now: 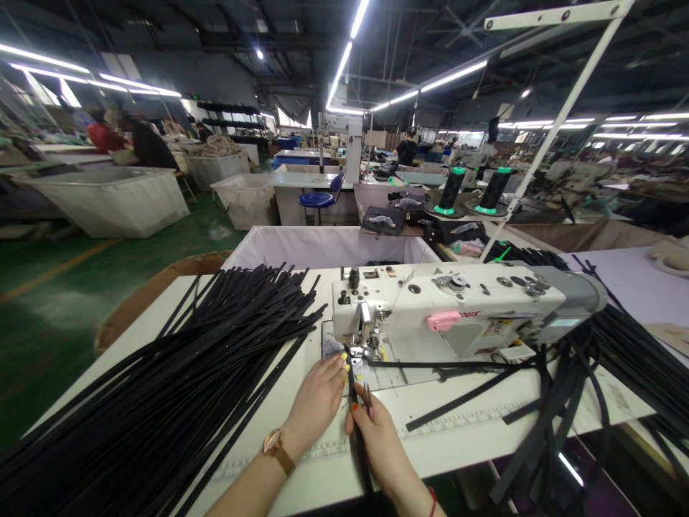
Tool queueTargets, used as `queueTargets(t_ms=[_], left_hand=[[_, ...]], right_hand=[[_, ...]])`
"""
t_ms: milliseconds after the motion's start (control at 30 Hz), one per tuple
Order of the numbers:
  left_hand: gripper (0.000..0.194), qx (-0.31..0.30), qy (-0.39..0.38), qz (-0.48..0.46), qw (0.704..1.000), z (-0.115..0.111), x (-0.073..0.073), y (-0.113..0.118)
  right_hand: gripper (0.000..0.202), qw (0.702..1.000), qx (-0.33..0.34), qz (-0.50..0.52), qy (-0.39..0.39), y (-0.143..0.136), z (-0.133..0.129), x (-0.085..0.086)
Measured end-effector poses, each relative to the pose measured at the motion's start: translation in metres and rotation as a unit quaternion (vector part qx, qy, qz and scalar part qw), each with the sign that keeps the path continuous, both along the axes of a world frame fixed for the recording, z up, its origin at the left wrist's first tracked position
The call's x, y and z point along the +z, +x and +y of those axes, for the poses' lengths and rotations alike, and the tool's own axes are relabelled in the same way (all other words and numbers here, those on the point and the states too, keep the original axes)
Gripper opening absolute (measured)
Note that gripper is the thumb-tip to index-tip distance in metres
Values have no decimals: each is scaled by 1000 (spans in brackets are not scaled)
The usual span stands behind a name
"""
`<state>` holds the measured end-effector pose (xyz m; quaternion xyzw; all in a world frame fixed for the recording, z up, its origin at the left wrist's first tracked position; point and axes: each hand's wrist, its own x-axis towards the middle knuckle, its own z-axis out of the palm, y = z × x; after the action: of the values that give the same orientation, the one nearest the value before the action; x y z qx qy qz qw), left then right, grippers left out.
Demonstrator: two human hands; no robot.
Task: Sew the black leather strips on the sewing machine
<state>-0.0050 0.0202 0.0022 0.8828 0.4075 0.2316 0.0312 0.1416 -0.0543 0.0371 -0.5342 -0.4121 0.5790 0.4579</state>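
A narrow black strap [362, 463] runs from the table's front edge up to the presser foot [357, 353] of a white sewing machine [398, 309]. My left hand [323, 391], with a watch [275, 446] on its wrist, has its fingertips against the strap's left side just before the foot. Lower down, my right hand [377, 434] pinches the strap between thumb and fingers. A small pair of thread snips [368, 401] sticks up out of the same hand. The needle point is too small to make out.
A large pile of black straps [215, 373] covers the table's left side. More straps [570, 402] hang over the right front edge. Behind the machine stand a lined bin [334, 244] and two black thread cones [451, 190]. A ruler strip [446, 425] lies along the tabletop.
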Motion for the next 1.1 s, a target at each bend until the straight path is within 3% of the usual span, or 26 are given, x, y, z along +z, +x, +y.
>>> queueTargets(t_ms=[467,667,867,1000,1100], left_hand=[[39,18,2,5,1000,-1,5,3],[41,18,14,-6,1000,-1,5,4],[41,15,16,-15,1000,-2,2,5],[42,7,13,-5,1000,-3,3,2],[39,-9,10,-11,1000,13,13,-9]], right_hand=[[40,999,-23,22,22,-2,5,1],[44,1000,-14,18,-2,0,-1,5],[43,999,-11,-15,26,3,-8,4],[46,998,17,-45,46,10,-19,5],[48,996,61,-59,43,19,-31,7]])
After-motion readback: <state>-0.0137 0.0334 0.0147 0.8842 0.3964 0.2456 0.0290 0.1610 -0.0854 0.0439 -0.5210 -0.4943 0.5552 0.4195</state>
